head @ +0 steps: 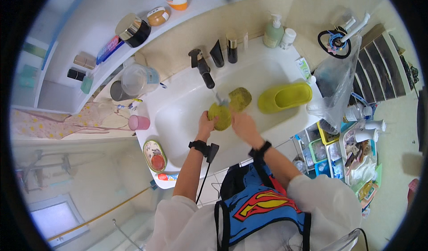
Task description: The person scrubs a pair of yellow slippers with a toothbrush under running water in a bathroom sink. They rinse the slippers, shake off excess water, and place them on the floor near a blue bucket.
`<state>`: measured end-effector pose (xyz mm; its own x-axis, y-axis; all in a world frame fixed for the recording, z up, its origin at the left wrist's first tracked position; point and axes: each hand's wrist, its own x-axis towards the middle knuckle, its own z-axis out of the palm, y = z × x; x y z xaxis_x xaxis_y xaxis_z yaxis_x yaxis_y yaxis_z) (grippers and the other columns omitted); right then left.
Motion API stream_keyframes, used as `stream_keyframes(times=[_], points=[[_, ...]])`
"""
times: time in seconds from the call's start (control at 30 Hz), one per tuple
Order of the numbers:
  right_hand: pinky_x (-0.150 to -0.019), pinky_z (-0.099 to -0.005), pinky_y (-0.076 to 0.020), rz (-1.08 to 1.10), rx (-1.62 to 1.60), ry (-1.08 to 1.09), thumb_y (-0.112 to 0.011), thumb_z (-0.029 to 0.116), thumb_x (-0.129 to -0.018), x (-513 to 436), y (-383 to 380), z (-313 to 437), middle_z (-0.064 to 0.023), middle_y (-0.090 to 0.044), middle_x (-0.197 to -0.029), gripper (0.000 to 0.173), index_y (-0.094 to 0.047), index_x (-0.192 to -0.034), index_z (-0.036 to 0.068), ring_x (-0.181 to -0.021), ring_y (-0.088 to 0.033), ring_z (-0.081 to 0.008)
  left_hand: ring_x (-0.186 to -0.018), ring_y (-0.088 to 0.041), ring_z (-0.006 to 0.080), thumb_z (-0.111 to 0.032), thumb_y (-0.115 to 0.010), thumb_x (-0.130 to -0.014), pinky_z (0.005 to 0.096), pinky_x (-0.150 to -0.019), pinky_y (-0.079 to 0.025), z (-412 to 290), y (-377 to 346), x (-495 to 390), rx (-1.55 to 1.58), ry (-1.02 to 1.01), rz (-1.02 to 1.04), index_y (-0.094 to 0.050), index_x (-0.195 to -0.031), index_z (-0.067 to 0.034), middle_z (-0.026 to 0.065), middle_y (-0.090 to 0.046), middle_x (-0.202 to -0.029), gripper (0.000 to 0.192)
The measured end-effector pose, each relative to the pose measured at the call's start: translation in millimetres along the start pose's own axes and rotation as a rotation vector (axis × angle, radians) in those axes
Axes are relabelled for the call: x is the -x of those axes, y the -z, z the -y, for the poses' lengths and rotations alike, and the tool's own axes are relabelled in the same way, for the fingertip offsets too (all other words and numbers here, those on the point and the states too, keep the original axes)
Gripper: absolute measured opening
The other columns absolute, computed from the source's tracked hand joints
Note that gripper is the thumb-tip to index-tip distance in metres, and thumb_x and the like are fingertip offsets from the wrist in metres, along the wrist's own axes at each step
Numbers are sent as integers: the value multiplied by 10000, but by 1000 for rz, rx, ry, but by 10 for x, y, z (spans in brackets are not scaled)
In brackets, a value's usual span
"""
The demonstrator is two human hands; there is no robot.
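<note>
In the white washbasin (174, 117), my left hand (206, 126) grips the rounded end of a yellow-green slipper (219, 118), thumb on top. Its other end (241, 99), dark with dirt, shows farther right. Water (219, 97) from the black faucet (203, 69) runs down onto the slipper, where a pale blur hides part of it. My right hand (245, 127), fingers curled, is close against the slipper's right side; blur hides whether it holds anything. A second yellow-green slipper (284, 97) lies on the basin's right side, its opening facing up.
Behind the faucet stand a black tube (217, 54), a dark bottle (231, 47) and a green pump bottle (273, 32). A pink cup (139, 122) and a soap dish (154, 155) sit on the left rim. Plastic organizer bins (321, 150) are at right; a shelf (187, 15) hangs above.
</note>
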<state>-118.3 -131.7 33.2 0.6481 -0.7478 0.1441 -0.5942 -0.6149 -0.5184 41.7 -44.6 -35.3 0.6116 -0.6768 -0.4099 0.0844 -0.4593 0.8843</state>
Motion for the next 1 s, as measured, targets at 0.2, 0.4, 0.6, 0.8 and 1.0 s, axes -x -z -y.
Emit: stream_keyframes(times=[0.2,0.4,0.6,0.8,1.0], points=[[-516,-500,-477,78,-52,10,-517,150,-854,-33,-48,31,-168,-614,-669,397,-541,-1250,159,-589,-599,-378,-702,-613,166,-151,-689,-786,300,-511,-504,-65,113,-134,2,49,60,-537,-1095,9,95,-627,-896,379],[-459,-450,-485,142,83,53,-496,110,-830,-24,-211,-53,-149,-597,-621,421,-532,-1246,65,-526,-603,-319,-705,-625,166,-142,-694,-784,304,-520,-508,-81,261,-344,5,25,51,-581,-1050,14,86,-644,-865,329],[-460,-429,-486,5,52,17,-515,98,-814,-42,-229,-23,-147,-597,-640,471,-510,-1284,67,-537,-613,-289,-707,-630,166,-126,-676,-799,314,-559,-515,-98,277,-448,-126,-66,42,-595,-1041,10,81,-653,-842,289],[-464,-468,-461,-107,90,-30,-491,127,-861,-76,-295,-93,-159,-590,-635,459,-472,-1320,119,-542,-588,-344,-714,-635,196,-142,-687,-773,335,-591,-509,-101,198,-335,-52,-19,-1,-602,-1023,20,101,-655,-827,310],[-518,-496,-478,90,-8,-27,-469,126,-869,-51,-208,-26,-200,-587,-613,425,-506,-1292,114,-554,-588,-392,-700,-635,203,-174,-684,-766,346,-591,-500,-127,204,-290,-166,15,5,-606,-1000,30,124,-655,-823,320]])
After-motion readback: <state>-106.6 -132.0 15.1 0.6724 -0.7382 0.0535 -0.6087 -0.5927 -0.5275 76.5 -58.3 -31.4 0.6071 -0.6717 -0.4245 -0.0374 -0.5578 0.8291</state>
